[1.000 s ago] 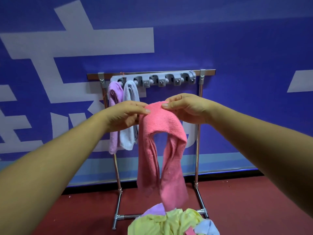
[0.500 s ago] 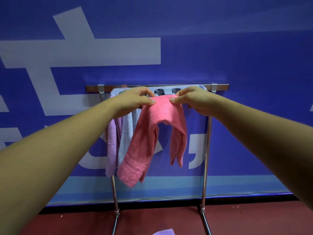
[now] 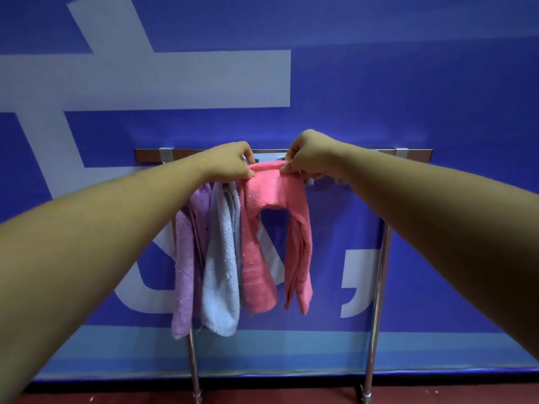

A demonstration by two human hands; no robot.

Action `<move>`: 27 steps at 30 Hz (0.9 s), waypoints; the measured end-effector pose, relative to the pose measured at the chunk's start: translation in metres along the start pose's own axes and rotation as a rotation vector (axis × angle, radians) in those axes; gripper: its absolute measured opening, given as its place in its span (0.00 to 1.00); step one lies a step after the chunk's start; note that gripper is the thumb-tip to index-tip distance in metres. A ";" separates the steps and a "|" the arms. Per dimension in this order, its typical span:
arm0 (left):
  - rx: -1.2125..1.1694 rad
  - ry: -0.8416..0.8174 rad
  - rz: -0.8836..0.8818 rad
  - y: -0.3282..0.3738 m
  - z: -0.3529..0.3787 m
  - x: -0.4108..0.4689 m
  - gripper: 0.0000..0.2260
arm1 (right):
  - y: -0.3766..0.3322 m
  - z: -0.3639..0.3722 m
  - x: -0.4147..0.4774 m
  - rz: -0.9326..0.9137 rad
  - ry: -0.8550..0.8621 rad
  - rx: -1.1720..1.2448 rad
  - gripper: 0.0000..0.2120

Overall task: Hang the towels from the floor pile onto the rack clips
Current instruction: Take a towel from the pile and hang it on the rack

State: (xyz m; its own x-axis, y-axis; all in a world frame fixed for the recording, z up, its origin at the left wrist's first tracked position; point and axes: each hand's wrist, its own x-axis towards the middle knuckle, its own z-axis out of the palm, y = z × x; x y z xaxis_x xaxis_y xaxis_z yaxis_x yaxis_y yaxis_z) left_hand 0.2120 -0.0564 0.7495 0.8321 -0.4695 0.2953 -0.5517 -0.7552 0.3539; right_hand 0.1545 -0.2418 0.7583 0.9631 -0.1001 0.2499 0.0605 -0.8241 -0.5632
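Rack (image 3: 414, 154): lilac towel (image 3: 186, 258) and pale blue towel (image 3: 221, 272) hung near the top bar's left end. Pink towel (image 3: 271, 188) sat just right of them, fold up at the bar, tails loose. Left hand (image 3: 230, 164) and right hand (image 3: 309, 154) each pinched that fold. I judged it light and limp, best held at the bunched fold. Clip hidden.

A blue wall (image 3: 423, 83) with white lettering (image 3: 175, 80), a pale stripe (image 3: 291, 351), dark red floor (image 3: 291, 397).
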 end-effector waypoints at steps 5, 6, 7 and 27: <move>-0.070 0.144 -0.079 -0.006 0.008 0.020 0.07 | -0.001 0.019 0.026 0.059 0.165 -0.058 0.05; -0.035 0.144 -0.060 -0.006 0.010 0.023 0.07 | 0.000 0.022 0.030 0.075 0.203 -0.057 0.08; 0.025 0.147 -0.045 -0.006 0.013 0.026 0.07 | 0.001 0.025 0.033 0.090 0.235 -0.070 0.12; 0.205 0.273 0.239 -0.016 0.053 -0.021 0.22 | 0.031 0.091 -0.015 -0.180 0.345 0.215 0.08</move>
State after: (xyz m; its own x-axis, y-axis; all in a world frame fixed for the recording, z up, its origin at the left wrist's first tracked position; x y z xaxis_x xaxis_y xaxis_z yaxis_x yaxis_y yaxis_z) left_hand 0.2064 -0.0585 0.6908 0.6210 -0.5248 0.5822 -0.6818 -0.7281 0.0709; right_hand 0.1659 -0.2146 0.6653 0.7906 -0.1754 0.5867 0.3080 -0.7142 -0.6285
